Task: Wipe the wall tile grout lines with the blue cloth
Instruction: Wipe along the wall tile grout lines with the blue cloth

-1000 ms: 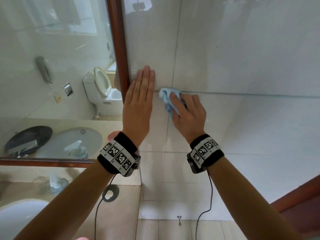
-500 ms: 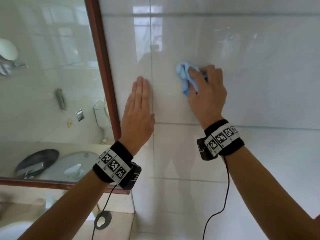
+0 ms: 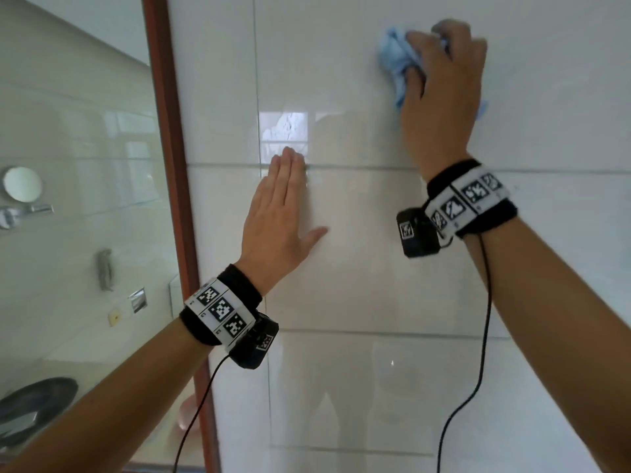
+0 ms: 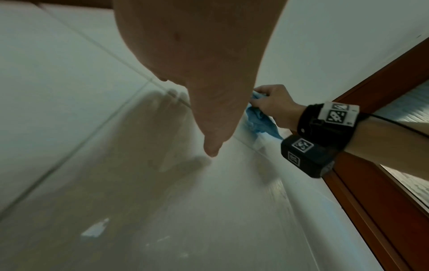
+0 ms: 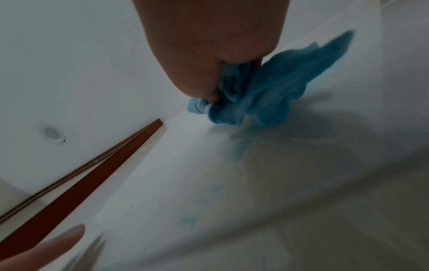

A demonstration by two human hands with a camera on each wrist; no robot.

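Right hand (image 3: 444, 80) grips the bunched blue cloth (image 3: 397, 63) against the wall tile (image 3: 341, 268) at upper right of frame, applying wiping pressure. Left hand (image 3: 280, 216) lies flat, fingers straight, at centre, apparently bracing; it holds nothing.

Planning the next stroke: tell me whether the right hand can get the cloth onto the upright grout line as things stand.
Probably yes: the right hand presses the cloth on bare tile, and nothing lies between it and the upright grout line.

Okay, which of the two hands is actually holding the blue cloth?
The right hand, raised high on the wall, grips the bunched blue cloth; the left hand lies flat and empty, lower.
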